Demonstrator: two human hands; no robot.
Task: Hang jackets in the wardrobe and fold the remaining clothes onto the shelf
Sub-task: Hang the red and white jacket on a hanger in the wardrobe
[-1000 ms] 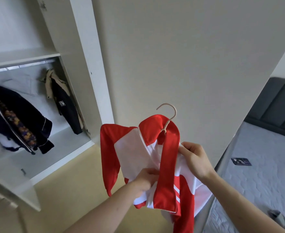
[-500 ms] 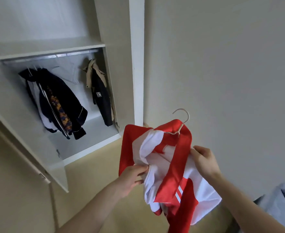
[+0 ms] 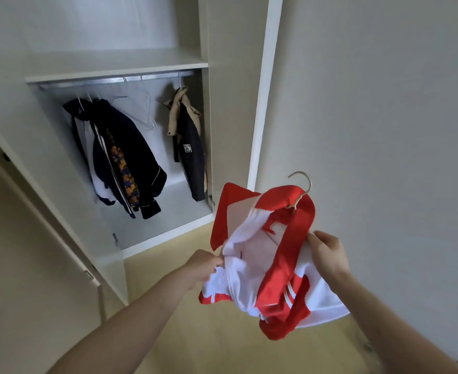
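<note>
The person holds a red and white jacket [image 3: 263,255] out in front of the open wardrobe [image 3: 206,109], below and to the right of its hanging compartment. The left hand [image 3: 205,267] has its fingers [image 3: 217,265] clenched on the jacket's white front edge beside the zip, pinching the fabric, and the right hand [image 3: 326,256] grips the opposite side with its fingers curled round the cloth near the red sleeve. The jacket is bunched between the two hands, its red collar uppermost, and a beige hanger [image 3: 302,188] sits inside the collar with its hook pointing up, clear of the wardrobe's white frame. Inside the wardrobe a metal rail [image 3: 114,81] runs just under the shelf [image 3: 114,64]. On the rail's left part hangs a cluster of dark navy jackets [image 3: 125,157] (one shows an orange patterned lining and white piping). At the rail's right end, close to the wardrobe's side wall, hangs a black and tan jacket [image 3: 191,147] with a small white badge. Between these two groups some bare wire hangers [image 3: 141,109] dangle from the rail. The wardrobe door [image 3: 33,211] stands open to the left of the compartment, and pale wooden floor [image 3: 168,333] lies below the wardrobe and under the person's forearms.
</note>
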